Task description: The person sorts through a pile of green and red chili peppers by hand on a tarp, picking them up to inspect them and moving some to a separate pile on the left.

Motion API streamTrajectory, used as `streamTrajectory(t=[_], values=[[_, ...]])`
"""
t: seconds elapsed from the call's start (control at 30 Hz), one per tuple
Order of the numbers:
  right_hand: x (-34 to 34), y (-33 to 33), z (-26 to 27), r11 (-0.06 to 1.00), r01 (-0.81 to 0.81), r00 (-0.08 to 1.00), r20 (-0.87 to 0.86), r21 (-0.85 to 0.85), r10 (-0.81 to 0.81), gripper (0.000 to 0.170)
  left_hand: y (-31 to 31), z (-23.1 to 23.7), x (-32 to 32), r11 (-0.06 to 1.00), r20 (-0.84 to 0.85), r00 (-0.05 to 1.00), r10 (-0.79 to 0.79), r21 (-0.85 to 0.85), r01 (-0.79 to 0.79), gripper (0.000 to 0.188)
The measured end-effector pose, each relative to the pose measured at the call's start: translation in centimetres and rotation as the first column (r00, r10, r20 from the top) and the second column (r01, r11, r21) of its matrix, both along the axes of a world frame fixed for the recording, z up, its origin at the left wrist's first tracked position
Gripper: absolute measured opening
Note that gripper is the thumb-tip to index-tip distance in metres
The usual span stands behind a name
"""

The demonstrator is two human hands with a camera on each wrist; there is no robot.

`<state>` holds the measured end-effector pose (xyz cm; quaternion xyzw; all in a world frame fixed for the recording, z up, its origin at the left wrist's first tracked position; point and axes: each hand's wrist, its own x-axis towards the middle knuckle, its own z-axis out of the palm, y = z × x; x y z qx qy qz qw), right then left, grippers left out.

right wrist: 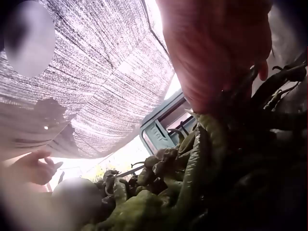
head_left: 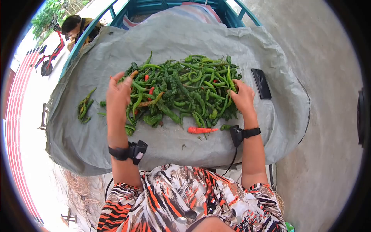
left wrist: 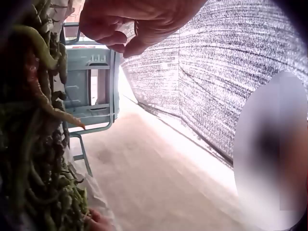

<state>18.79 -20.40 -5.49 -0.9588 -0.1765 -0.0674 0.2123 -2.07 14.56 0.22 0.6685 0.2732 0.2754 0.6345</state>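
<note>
A heap of mostly green chili peppers (head_left: 181,89) lies on a grey cloth. My left hand (head_left: 119,92) is raised over the heap's left side, fingers loosely bent, beside an orange-brown chili pepper (head_left: 134,74). In the left wrist view, a gap shows between thumb and fingers of the left hand (left wrist: 139,24), with nothing in it. At the heap's right edge my right hand (head_left: 243,96) pinches green chili peppers (head_left: 230,79) between thumb and fingers. The right wrist view shows the right hand (right wrist: 221,53) low among the peppers, its fingertips partly hidden. A red chili pepper (head_left: 203,130) lies at the near edge.
A few green chili peppers (head_left: 84,108) lie apart at the left. A black phone (head_left: 261,84) rests right of the heap on the grey cloth (head_left: 154,40). The cloth spreads over a teal cart frame (head_left: 232,19). Another person (head_left: 79,31) is at the far left, near a red scooter (head_left: 52,56).
</note>
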Motion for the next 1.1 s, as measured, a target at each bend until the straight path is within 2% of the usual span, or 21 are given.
streamTrajectory(t=[0.03,0.1,0.13,0.17,0.23,0.3,0.37,0.43,0.47,0.5,0.57,0.63,0.67,0.73,0.77,0.8,0.83,0.9,0.97,1.0,1.1], values=[[-0.3,0.0,0.0,1.000,-0.012,0.999,0.040,0.024,0.011,0.049,1.0,0.2,0.4,0.976,0.230,0.971,-0.063,-0.187,0.108,0.044],[-1.0,0.4,-0.3,0.996,-0.054,0.992,0.122,0.069,0.046,0.043,4.4,0.6,1.4,0.811,0.661,0.750,-0.028,-0.424,0.404,0.043],[-1.6,0.5,-0.4,0.994,-0.079,0.977,0.205,0.073,0.062,0.040,5.2,1.6,2.1,0.718,0.814,0.580,0.006,-0.408,0.564,0.040],[-2.2,0.6,-0.1,0.990,-0.092,0.977,0.203,0.107,0.069,0.040,5.8,3.0,2.8,0.622,0.921,0.382,0.076,-0.344,0.704,0.037],[-3.3,1.2,0.9,0.978,-0.124,0.975,0.203,0.168,0.088,0.039,5.6,4.8,5.7,0.401,0.973,0.059,0.223,-0.147,0.904,0.028],[-4.8,1.9,1.6,0.902,-0.183,0.965,0.244,0.392,0.090,0.039,3.9,6.9,8.5,0.311,0.984,0.059,0.171,-0.111,0.944,0.024],[-6.3,2.4,2.8,0.779,-0.198,0.975,0.199,0.595,0.096,0.038,1.4,7.7,11.1,0.197,0.981,0.137,-0.139,-0.108,0.974,0.024],[-8.2,3.2,4.8,0.623,-0.151,0.986,0.071,0.768,0.151,0.036,-3.1,6.2,11.8,0.457,0.704,0.422,-0.572,-0.154,0.876,0.044],[-9.1,3.7,5.7,0.562,-0.150,0.978,0.040,0.814,0.204,0.037,-4.8,6.0,11.3,0.522,0.418,0.501,-0.758,-0.073,0.850,0.051],[-9.6,3.7,5.7,0.517,-0.159,0.961,0.010,0.841,0.278,0.037,-6.3,5.6,10.3,0.558,0.074,0.555,-0.829,0.028,0.830,0.059],[-10.2,4.2,5.5,0.406,-0.162,0.905,-0.028,0.900,0.424,0.039,-8.5,3.1,8.6,0.597,-0.036,0.603,-0.797,0.105,0.795,0.068],[-11.4,5.2,5.3,0.331,-0.082,0.844,-0.111,0.940,0.525,0.036,-8.6,1.4,7.6,0.497,0.072,0.494,-0.867,0.048,0.866,0.069],[-11.7,5.4,4.6,0.303,-0.041,0.805,-0.148,0.952,0.574,0.035,-8.6,0.9,7.1,0.488,0.132,0.485,-0.864,-0.013,0.873,0.054],[-12.5,5.7,3.8,0.240,0.035,0.732,-0.188,0.970,0.655,0.036,-7.9,0.0,6.5,0.525,0.045,0.523,-0.851,0.030,0.851,0.042],[-12.9,5.6,3.6,0.335,0.007,0.760,-0.223,0.942,0.611,0.036,-7.9,-0.4,6.1,0.531,0.005,0.531,-0.847,0.049,0.846,0.036],[-13.1,5.4,3.6,0.428,-0.012,0.787,-0.256,0.904,0.562,0.036,-8.8,0.3,5.0,0.626,-0.089,0.625,-0.775,0.026,0.780,0.025],[-13.2,5.1,3.6,0.517,-0.025,0.813,-0.284,0.855,0.508,0.037,-9.2,-0.4,4.2,0.637,-0.088,0.646,-0.758,0.114,0.763,0.023],[-12.8,3.6,3.4,0.563,0.033,0.866,-0.305,0.826,0.396,0.036,-9.3,-1.8,2.9,0.649,-0.062,0.690,-0.721,0.288,0.704,0.020],[-11.8,1.7,3.3,0.642,0.085,0.911,-0.320,0.762,0.259,0.035,-9.2,-2.0,1.6,0.655,-0.053,0.703,-0.709,0.320,0.684,0.019],[-11.3,1.1,3.6,0.634,0.118,0.948,-0.277,0.764,0.158,0.034,-9.1,-2.0,1.2,0.664,-0.044,0.714,-0.699,0.330,0.671,0.019],[-8.8,-1.5,4.0,0.711,0.139,0.978,-0.206,0.690,0.009,0.031,-8.4,-0.2,0.4,0.683,-0.043,0.754,-0.655,0.394,0.615,0.021]])
